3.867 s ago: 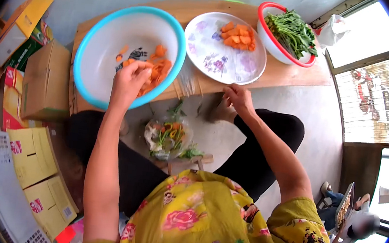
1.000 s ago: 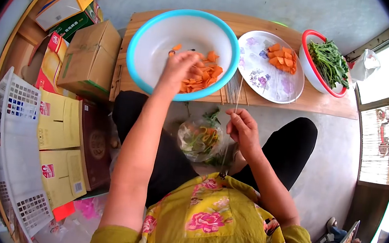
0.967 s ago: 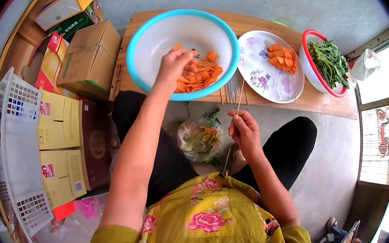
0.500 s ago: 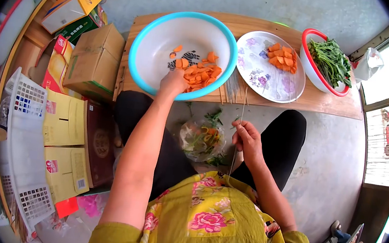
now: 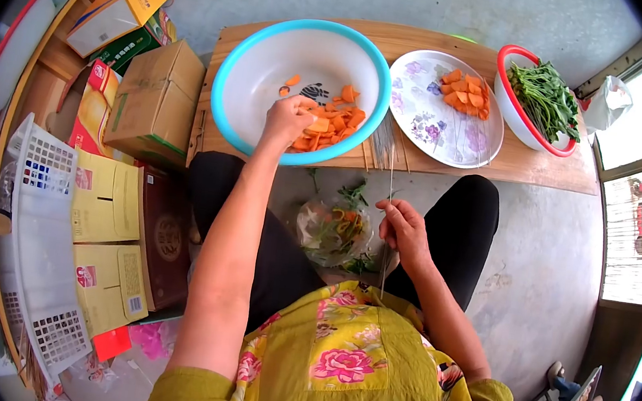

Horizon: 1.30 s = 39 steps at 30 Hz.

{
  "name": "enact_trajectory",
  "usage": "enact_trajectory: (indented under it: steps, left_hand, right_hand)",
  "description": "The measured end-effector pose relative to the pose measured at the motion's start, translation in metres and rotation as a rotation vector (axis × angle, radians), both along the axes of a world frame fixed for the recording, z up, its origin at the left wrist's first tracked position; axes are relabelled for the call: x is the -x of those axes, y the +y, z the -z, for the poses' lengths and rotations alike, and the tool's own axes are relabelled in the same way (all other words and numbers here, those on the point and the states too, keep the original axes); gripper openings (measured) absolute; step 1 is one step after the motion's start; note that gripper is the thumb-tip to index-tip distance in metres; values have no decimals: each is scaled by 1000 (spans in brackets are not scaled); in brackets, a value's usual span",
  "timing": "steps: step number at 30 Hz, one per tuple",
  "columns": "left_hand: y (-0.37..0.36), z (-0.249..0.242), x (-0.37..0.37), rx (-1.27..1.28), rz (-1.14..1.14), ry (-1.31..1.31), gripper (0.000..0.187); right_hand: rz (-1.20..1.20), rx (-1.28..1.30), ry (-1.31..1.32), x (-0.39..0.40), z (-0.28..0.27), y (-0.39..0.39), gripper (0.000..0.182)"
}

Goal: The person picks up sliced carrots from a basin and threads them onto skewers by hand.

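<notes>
My left hand (image 5: 289, 122) is closed on a carrot slice (image 5: 318, 124) over the near part of a white basin with a blue rim (image 5: 222, 94). More orange carrot slices (image 5: 336, 125) lie in the basin. My right hand (image 5: 403, 227), fingers pinched, holds a thin skewer (image 5: 392, 185) upright between my knees. A flowered white plate (image 5: 424, 125) bears overlapping carrot slices (image 5: 466, 93). Several thin skewers (image 5: 382, 142) lie on the wooden table (image 5: 546, 172) between basin and plate.
A red-rimmed bowl (image 5: 505, 114) of leafy greens (image 5: 542, 99) stands at the table's right. Below the table is a plastic bag of scraps (image 5: 333, 233). Cardboard boxes (image 5: 155, 102) and a white basket (image 5: 34, 247) are at left. Another person's leg shows at lower right.
My left hand has risen slightly from the slices, and a carrot slice now shows in its fingers. My right hand has shifted slightly left, with the skewer tilted differently.
</notes>
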<state>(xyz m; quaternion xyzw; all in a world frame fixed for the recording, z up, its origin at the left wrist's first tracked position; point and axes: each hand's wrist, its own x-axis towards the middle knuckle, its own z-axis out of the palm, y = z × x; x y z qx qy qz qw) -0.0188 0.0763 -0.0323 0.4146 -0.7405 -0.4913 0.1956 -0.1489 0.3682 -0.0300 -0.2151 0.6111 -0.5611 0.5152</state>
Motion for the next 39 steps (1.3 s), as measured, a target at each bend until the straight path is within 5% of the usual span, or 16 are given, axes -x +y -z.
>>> enact_trajectory:
  steps: [9, 39]
  left_hand:
    - [26, -39, -3, -429, -24, 345, 27]
    - [37, -50, -14, -317, 79, 290, 14]
  right_hand:
    - [-105, 56, 75, -14, -47, -29, 25]
    - [-152, 36, 201, -41, -66, -53, 26]
